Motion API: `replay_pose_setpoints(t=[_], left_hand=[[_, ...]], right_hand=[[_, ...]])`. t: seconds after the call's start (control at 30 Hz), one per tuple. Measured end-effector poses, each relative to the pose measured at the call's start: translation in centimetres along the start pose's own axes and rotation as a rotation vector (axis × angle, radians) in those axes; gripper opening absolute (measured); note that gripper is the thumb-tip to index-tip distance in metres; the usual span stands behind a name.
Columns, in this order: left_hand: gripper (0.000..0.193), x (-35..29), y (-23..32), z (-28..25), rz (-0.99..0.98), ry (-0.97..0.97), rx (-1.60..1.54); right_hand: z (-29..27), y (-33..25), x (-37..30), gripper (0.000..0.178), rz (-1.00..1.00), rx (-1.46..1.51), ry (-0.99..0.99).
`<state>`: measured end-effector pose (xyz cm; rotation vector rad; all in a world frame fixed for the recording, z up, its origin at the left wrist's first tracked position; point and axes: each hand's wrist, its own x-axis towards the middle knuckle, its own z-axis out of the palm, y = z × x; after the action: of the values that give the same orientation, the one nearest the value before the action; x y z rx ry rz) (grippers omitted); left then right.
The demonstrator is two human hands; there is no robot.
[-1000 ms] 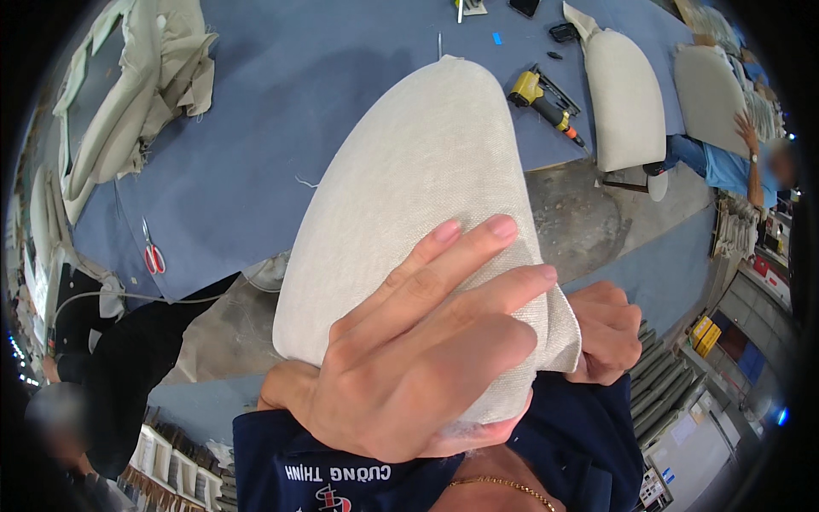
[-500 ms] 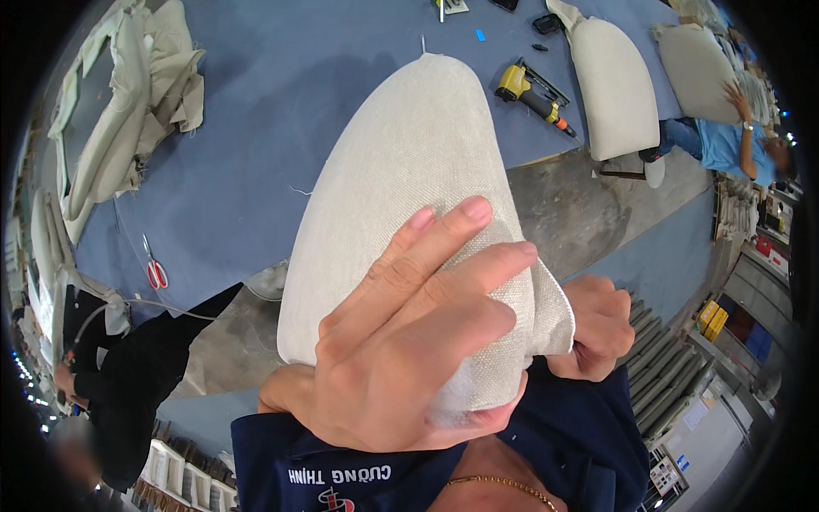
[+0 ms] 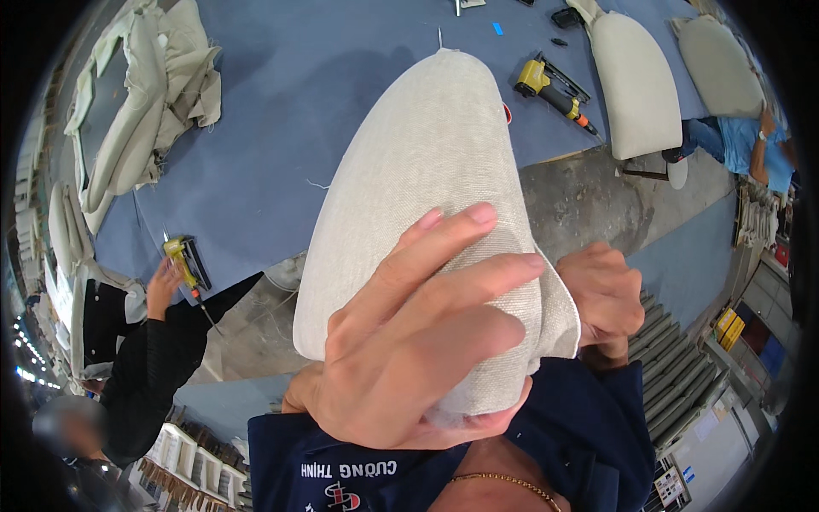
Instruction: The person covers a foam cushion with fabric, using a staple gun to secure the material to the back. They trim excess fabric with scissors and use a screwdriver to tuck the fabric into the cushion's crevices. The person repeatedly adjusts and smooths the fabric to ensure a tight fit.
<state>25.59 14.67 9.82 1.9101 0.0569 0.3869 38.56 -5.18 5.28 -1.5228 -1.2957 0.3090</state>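
A beige fabric-covered upholstered panel (image 3: pixel 409 162), narrowing to a rounded far end, stands tilted in front of me. My left hand (image 3: pixel 418 341) grips its near end, fingers spread over the cloth. White padding (image 3: pixel 450 408) shows below that hand. At the panel's right side a loose flap of beige fabric (image 3: pixel 559 316) sticks out. My right hand (image 3: pixel 604 294) is closed in a fist against the flap's edge; its fingertips are hidden, but it seems to pinch the cloth.
A blue-covered table (image 3: pixel 256 171) spreads ahead, with a yellow staple gun (image 3: pixel 550 90) and another beige panel (image 3: pixel 636 85) at right. Fabric-covered pieces (image 3: pixel 141 111) lie at far left. A person in black (image 3: pixel 162 367) holds a second staple gun (image 3: pixel 188 262); another in blue (image 3: pixel 759 145) is at right.
My view has shifted slightly; both hands keep their hold. At left, the person in black has brought a staple gun to the table edge, where scissors lay. A red ring shows beside the panel.
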Motion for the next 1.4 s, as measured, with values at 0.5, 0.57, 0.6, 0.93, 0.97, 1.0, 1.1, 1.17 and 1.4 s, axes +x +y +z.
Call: replay_pose_setpoints(t=[0.5,0.57,0.6,0.93,0.97,1.0,1.1,1.17,1.4], left_hand=[[0.046,0.9,-1.1,0.1,0.079,0.132,-0.022],[0.045,1.3,-1.3,-1.4,0.1,0.181,-0.036],[0.044,1.9,-1.3,-2.5,0.13,0.214,-0.035],[0.035,4.6,-4.7,-8.9,0.218,0.352,-0.139],[0.034,3.8,-4.0,-8.4,0.204,0.376,-0.101],[0.032,3.1,-3.6,-8.0,0.23,0.386,-0.119],[0.022,2.8,-2.7,-7.0,0.263,0.333,-0.242],[0.014,2.0,-2.4,-6.7,0.199,0.312,-0.385],[0.034,0.7,-8.0,-9.6,0.166,1.132,-0.663]], right_hand=[[0.0,1.2,3.2,0.02,-0.055,-0.058,-0.033],[0.1,0.3,4.2,0.017,0.032,-0.148,-0.051],[0.3,0.7,4.6,0.015,-0.012,-0.311,-0.032],[-0.5,13.3,13.4,0.043,0.009,-0.182,0.247],[2.6,10.3,17.6,0.043,-0.096,-0.108,0.248],[4.4,8.8,21.0,0.042,-0.052,0.018,0.256],[7.0,8.5,27.5,0.037,0.012,0.427,0.157],[9.3,9.1,28.5,0.035,-0.008,0.521,0.007],[13.2,7.3,29.2,0.018,-0.042,0.52,-0.329]])
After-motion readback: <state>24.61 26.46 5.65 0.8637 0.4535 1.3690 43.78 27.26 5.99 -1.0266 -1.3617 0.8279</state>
